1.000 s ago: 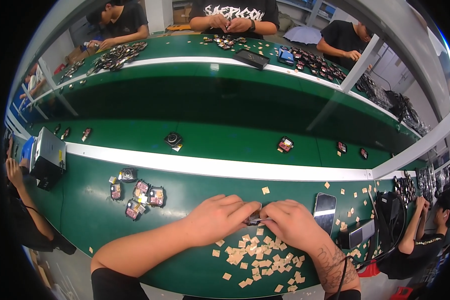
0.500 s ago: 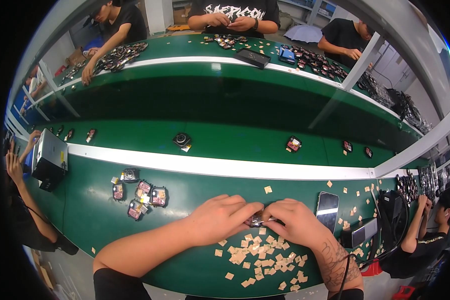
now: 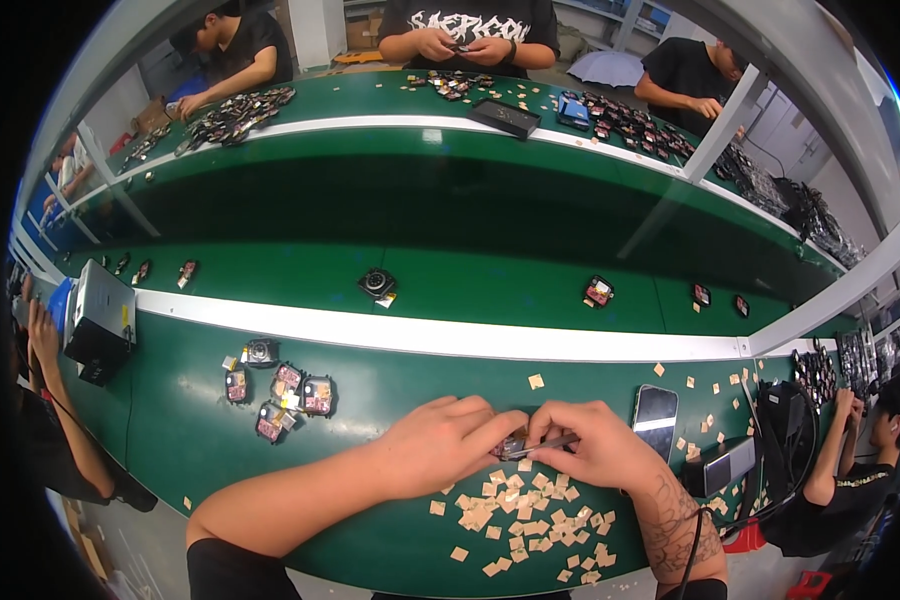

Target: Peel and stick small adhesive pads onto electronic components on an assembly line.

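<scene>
My left hand and my right hand meet over the near green bench, fingertips together. Between them sits a small dark component, pinched by my left fingers. My right hand grips a thin dark tool that points left at the component. Just below the hands lies a scatter of several small tan squares. A cluster of several small dark modules lies to the left of my left hand.
A dark phone lies right of my right hand. The green conveyor carries spaced parts behind a white rail. A grey box stands at far left. Other people work on both sides and across the far bench.
My hands stay joined on the component with little shift. The parts on the conveyor have drifted to the right.
</scene>
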A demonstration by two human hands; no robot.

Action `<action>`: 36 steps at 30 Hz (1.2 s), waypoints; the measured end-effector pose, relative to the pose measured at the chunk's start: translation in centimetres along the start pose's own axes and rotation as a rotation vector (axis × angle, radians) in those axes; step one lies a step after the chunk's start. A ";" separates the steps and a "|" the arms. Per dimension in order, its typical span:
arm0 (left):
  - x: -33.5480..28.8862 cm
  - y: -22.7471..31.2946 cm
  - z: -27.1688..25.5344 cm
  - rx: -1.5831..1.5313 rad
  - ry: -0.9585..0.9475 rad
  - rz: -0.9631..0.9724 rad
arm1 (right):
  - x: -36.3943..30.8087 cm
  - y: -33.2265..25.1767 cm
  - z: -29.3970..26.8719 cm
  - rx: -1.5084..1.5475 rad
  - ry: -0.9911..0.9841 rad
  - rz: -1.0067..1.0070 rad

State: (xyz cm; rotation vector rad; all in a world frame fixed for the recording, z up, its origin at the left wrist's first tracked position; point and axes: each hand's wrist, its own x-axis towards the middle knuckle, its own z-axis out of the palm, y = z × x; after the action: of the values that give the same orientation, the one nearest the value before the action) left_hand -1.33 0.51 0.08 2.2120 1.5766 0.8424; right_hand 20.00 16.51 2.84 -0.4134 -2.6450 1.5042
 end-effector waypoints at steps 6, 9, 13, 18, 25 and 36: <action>0.1 0.3 -0.4 0.013 0.029 -0.001 | -0.2 -0.1 0.0 0.020 0.012 0.007; 0.0 0.4 -0.2 0.018 0.052 0.003 | -0.4 -0.8 0.1 -0.119 0.017 -0.028; -0.4 0.2 -0.1 0.036 0.046 -0.015 | -0.5 -1.5 -0.2 -0.161 0.125 -0.074; -0.1 0.2 0.1 0.030 0.055 0.022 | 0.2 -0.9 1.7 -0.194 0.263 -0.071; -0.4 0.1 0.1 0.024 0.024 0.012 | 0.3 -0.2 2.6 0.044 0.198 0.021; -1.1 0.5 -0.3 0.316 -0.059 0.140 | -0.5 -0.1 0.1 -0.066 -0.005 -0.012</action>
State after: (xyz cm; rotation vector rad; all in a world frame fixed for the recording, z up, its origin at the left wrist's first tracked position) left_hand -1.37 -0.67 0.24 2.5657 1.6369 0.5897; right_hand 20.44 16.25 2.88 -0.3976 -2.7015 1.4195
